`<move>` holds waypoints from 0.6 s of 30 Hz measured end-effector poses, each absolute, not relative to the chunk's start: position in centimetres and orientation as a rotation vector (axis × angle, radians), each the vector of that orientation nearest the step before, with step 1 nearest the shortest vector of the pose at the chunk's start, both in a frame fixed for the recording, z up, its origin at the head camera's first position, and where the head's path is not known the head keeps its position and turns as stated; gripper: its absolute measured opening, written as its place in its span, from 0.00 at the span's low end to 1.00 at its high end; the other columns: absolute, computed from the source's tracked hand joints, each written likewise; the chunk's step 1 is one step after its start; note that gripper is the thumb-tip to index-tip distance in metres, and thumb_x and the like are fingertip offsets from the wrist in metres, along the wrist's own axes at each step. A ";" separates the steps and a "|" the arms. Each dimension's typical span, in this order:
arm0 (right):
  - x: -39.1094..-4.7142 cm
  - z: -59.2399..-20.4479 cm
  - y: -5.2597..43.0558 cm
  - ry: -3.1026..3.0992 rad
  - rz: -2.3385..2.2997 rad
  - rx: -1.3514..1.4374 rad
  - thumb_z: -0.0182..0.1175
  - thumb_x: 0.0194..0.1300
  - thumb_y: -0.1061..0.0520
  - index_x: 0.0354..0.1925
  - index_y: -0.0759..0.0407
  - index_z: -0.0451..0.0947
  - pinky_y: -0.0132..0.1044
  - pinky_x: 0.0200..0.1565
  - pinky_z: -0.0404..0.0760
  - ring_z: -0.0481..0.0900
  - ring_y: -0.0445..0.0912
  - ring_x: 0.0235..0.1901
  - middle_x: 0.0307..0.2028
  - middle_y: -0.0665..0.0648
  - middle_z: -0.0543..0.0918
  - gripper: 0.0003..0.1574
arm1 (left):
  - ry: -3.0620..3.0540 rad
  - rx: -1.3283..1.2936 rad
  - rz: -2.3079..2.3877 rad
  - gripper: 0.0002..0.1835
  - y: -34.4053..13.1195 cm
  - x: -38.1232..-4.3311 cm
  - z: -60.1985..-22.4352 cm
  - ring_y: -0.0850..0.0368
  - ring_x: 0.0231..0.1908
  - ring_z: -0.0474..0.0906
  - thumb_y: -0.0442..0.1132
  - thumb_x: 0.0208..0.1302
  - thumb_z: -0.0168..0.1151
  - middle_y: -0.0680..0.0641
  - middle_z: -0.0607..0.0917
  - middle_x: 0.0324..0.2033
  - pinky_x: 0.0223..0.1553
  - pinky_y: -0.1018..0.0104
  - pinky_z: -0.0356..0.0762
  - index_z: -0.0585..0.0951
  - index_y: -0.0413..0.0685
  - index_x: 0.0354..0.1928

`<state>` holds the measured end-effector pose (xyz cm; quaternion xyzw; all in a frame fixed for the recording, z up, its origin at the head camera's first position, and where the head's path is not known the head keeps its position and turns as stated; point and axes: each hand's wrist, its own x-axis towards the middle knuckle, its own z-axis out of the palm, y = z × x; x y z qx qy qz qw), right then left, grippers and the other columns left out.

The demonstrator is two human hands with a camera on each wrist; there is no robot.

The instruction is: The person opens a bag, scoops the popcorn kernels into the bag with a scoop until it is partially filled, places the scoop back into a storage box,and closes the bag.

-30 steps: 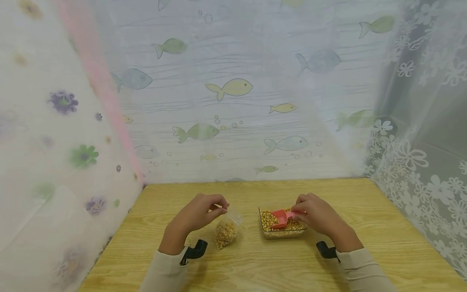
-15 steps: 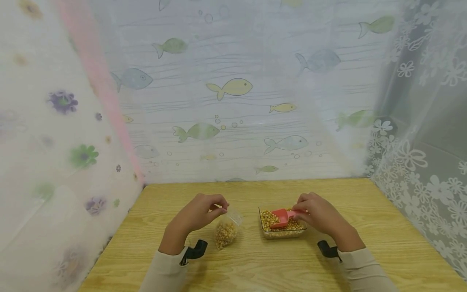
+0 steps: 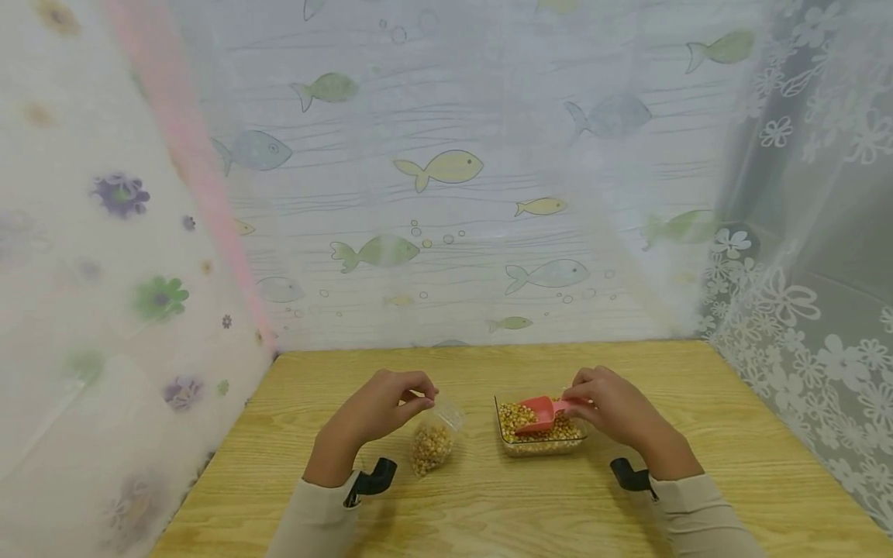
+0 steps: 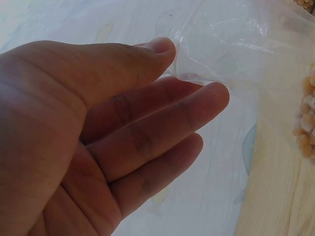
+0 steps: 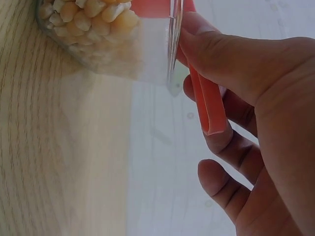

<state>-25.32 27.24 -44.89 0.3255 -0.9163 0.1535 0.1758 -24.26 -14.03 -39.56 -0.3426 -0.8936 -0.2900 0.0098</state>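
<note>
My left hand (image 3: 380, 408) pinches the top edge of a clear plastic bag (image 3: 449, 417) between thumb and forefinger; the other fingers extend loosely in the left wrist view. Corn kernels (image 3: 431, 448) fill the bag's lower part, which rests on the table. To its right stands a clear rectangular container (image 3: 544, 447) of corn kernels (image 3: 515, 419). My right hand (image 3: 614, 409) holds a red scoop (image 3: 537, 415) by its handle (image 5: 209, 101), thumb on one side and fingers on the other. The scoop's head lies among the kernels inside the container, tilted slightly.
Both things stand on a wood-grain table (image 3: 474, 511). Behind it hangs a sheet printed with fish (image 3: 446, 167). Flowered sheets hang at the left (image 3: 160, 298) and right (image 3: 788, 294). A black wrist mount (image 3: 377, 476) sticks out beside each forearm.
The right hand has shifted slightly right and up with the scoop, whose head now sits a little farther right and more tilted in the kernels. The left hand and bag stay put.
</note>
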 end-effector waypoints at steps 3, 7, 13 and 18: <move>-25.2 -44.8 27.3 -2.587 0.438 0.923 0.76 0.60 0.55 0.41 0.50 0.91 0.35 0.36 0.78 0.75 0.40 0.35 0.35 0.45 0.82 0.09 | -2.788 -1.069 -0.906 0.06 -14.0 -24.2 -39.6 0.59 0.47 0.89 0.42 0.76 0.62 0.51 0.89 0.50 0.48 0.65 0.86 0.85 0.53 0.48; -25.1 -44.5 27.3 -2.599 0.457 0.915 0.76 0.60 0.56 0.41 0.50 0.91 0.35 0.36 0.78 0.76 0.40 0.35 0.36 0.45 0.82 0.09 | -2.788 -1.070 -0.909 0.06 -14.0 -24.2 -39.6 0.59 0.47 0.89 0.42 0.76 0.62 0.51 0.89 0.51 0.48 0.65 0.86 0.85 0.53 0.48; -24.9 -44.1 27.4 -2.629 0.446 0.895 0.74 0.63 0.54 0.43 0.50 0.91 0.35 0.36 0.77 0.74 0.39 0.36 0.36 0.44 0.81 0.09 | -2.787 -1.071 -0.915 0.06 -14.0 -24.2 -39.5 0.59 0.47 0.89 0.42 0.76 0.62 0.51 0.89 0.50 0.48 0.65 0.86 0.85 0.53 0.48; -24.9 -44.0 27.4 -2.597 0.463 0.901 0.74 0.62 0.54 0.42 0.51 0.91 0.35 0.36 0.77 0.74 0.38 0.35 0.36 0.43 0.81 0.09 | -2.780 -1.079 -0.914 0.06 -14.0 -24.2 -39.6 0.60 0.46 0.89 0.42 0.76 0.62 0.52 0.89 0.50 0.48 0.65 0.86 0.85 0.53 0.48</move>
